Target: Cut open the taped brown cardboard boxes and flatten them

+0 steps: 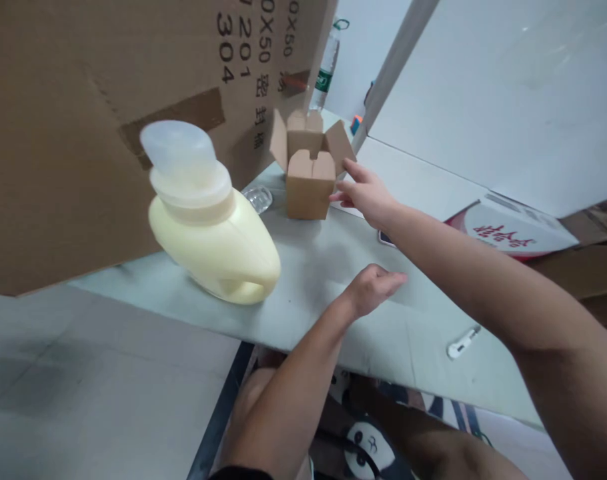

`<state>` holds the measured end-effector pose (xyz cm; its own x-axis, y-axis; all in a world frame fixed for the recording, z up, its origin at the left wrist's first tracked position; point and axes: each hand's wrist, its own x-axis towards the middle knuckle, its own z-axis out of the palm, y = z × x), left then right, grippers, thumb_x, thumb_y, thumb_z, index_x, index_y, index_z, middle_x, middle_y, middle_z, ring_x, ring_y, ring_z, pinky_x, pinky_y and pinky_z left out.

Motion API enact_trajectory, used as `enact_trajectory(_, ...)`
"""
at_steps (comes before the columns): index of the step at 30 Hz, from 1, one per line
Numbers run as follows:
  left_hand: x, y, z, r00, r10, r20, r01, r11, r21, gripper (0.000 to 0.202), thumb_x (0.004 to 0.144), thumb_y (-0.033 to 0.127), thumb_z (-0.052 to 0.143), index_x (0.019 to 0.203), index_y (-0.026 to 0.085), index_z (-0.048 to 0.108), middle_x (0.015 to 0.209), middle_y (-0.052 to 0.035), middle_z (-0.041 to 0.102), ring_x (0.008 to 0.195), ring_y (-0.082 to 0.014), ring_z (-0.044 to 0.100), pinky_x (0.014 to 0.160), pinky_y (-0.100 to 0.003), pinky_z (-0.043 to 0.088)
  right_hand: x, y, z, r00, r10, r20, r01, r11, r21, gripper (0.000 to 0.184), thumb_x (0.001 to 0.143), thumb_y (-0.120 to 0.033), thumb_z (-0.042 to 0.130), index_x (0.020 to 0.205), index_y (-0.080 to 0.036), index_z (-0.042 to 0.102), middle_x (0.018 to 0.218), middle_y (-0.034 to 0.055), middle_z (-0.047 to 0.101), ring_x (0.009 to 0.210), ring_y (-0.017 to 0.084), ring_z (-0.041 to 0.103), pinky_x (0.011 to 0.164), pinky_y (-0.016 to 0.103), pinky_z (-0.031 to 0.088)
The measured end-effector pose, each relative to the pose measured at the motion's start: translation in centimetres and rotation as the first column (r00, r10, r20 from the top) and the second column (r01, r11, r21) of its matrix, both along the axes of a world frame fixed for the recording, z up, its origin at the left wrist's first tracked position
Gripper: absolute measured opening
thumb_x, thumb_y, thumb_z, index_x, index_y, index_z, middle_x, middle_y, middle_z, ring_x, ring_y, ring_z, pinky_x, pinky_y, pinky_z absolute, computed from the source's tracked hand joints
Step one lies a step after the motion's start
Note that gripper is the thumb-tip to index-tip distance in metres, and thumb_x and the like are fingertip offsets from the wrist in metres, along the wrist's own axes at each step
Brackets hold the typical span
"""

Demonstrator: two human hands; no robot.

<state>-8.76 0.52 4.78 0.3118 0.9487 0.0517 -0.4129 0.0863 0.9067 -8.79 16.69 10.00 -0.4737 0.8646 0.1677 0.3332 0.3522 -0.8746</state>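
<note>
Small carton [311, 198]: upright, flaps raised, right of the yellow jug [218, 247].
Right hand [366, 195]: fingers spread, gripping nothing, at a side flap [341, 143]; contact unclear.
Left hand [376, 291]: right of the jug, half-curled; cannot tell its grip.
Flap handling: light fingertips probably suit best.

Big brown printed cardboard carton [68, 87] is running off top & L edges and hiding pt. of clear plastic green-labelled bottle [324, 79], R forearm [448, 263] is covering most of flat dark-edged thing [385, 239], small brown cardboard box's [308, 198] front flap is masking its btm., and orange-blue item [356, 124] is showing too small to ID.
</note>
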Motion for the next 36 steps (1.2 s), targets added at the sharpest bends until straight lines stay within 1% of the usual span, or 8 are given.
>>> enact_trajectory(7, 1.7, -4.1, 5.0, 0.760, -0.367, -0.537, 0.538, 0.818, 0.202, 0.041, 0.086, 0.027, 0.056, 0.049, 0.020, 0.041, 0.051, 0.0030, 0.038, 0.046, -0.0099, 0.031, 0.045, -0.028, 0.021, 14.4, -9.6, 0.0, 0.988, -0.139, -0.067, 0.127, 0.978, -0.163, 0.069, 0.074, -0.036, 0.075, 0.142, -0.034, 0.061, 0.146, 0.0034, 0.061, 0.085, 0.020, 0.075, 0.078, 0.039, 0.064)
enact_trajectory(13, -0.9, -8.2, 9.9, 0.869, -0.408, -0.280, 0.485, 0.814, 0.321, 0.028, 0.086, 0.026, 0.061, 0.060, 0.020, 0.052, 0.057, 0.0018, 0.047, 0.054, -0.0120, 0.042, 0.053, -0.027, 0.035, 25.9, -18.7, -3.3, 0.713, -0.642, -0.282, 0.633, 0.762, -0.134, 0.044, 0.077, -0.042, 0.074, 0.118, -0.027, 0.072, 0.079, 0.0001, 0.068, 0.056, 0.013, 0.059, 0.052, 0.028, 0.047)
enact_trajectory(16, -1.1, -7.5, 9.1, 0.968, 0.238, 0.080, -0.251, 0.909, 0.332, 0.025, 0.081, 0.023, 0.068, 0.058, 0.020, 0.058, 0.055, 0.0010, 0.046, 0.053, -0.0125, 0.039, 0.053, -0.028, 0.034, 28.3, -21.2, -5.5, 0.632, -0.732, -0.253, 0.714, 0.678, -0.178, 0.047, 0.076, -0.042, 0.075, 0.121, -0.028, 0.069, 0.074, -0.0016, 0.063, 0.056, 0.014, 0.053, 0.052, 0.029, 0.045)
enact_trajectory(18, -0.6, -5.4, 7.4, 0.696, 0.672, 0.252, -0.718, 0.660, 0.222, 0.029, 0.083, 0.015, 0.065, 0.056, 0.019, 0.055, 0.057, 0.0013, 0.043, 0.057, -0.0120, 0.042, 0.058, -0.025, 0.037, 28.8, -21.2, -6.3, 0.667, -0.722, -0.183, 0.710, 0.691, -0.137, 0.051, 0.079, -0.045, 0.073, 0.127, -0.030, 0.067, 0.075, -0.0009, 0.062, 0.060, 0.017, 0.054, 0.057, 0.033, 0.050)
enact_trajectory(20, -0.2, -2.6, 4.9, 0.475, 0.835, 0.278, -0.880, 0.449, 0.156, 0.029, 0.087, 0.012, 0.059, 0.060, 0.020, 0.053, 0.061, 0.0019, 0.043, 0.061, -0.0117, 0.045, 0.064, -0.022, 0.041, 28.9, -20.2, -6.6, 0.701, -0.704, -0.112, 0.707, 0.707, -0.017, 0.051, 0.082, -0.049, 0.070, 0.129, -0.031, 0.066, 0.084, 0.0019, 0.061, 0.067, 0.020, 0.058, 0.065, 0.039, 0.055)
enact_trajectory(27, 0.5, 4.1, -2.0, 0.638, 0.769, 0.041, -0.762, 0.638, -0.109, 0.016, 0.082, 0.036, 0.065, 0.091, 0.024, 0.070, 0.109, -0.0025, 0.069, 0.106, -0.0158, 0.063, 0.080, -0.022, 0.046, 28.9, -17.9, -8.8, 0.731, -0.676, -0.097, 0.676, 0.697, 0.238, 0.042, 0.091, -0.050, 0.059, 0.127, -0.028, 0.062, 0.122, 0.0106, 0.062, 0.120, 0.031, 0.059, 0.108, 0.054, 0.048)
enact_trajectory(31, 2.4, 4.7, -1.6, 0.764, 0.625, 0.159, -0.645, 0.743, 0.178, 0.043, 0.074, 0.056, 0.074, 0.101, 0.023, 0.071, 0.113, -0.0046, 0.071, 0.111, -0.0205, 0.063, 0.093, -0.027, 0.048, 29.3, -19.0, -11.4, 0.787, -0.556, -0.266, 0.614, 0.749, 0.250, 0.068, 0.092, -0.049, 0.061, 0.154, -0.038, 0.034, 0.155, 0.0070, 0.045, 0.142, 0.031, 0.047, 0.118, 0.057, 0.041)
enact_trajectory(36, 5.2, 4.9, -0.7, 0.812, 0.557, 0.173, -0.577, 0.723, 0.379, 0.040, 0.077, 0.055, 0.078, 0.100, 0.023, 0.071, 0.097, -0.0022, 0.071, 0.097, -0.0201, 0.063, 0.095, -0.032, 0.050, 31.0, -20.4, -12.3, 0.831, -0.437, -0.344, 0.520, 0.830, 0.202, 0.105, 0.091, -0.047, 0.067, 0.160, -0.051, -0.013, 0.165, 0.0041, 0.034, 0.145, 0.032, 0.047, 0.116, 0.061, 0.045)
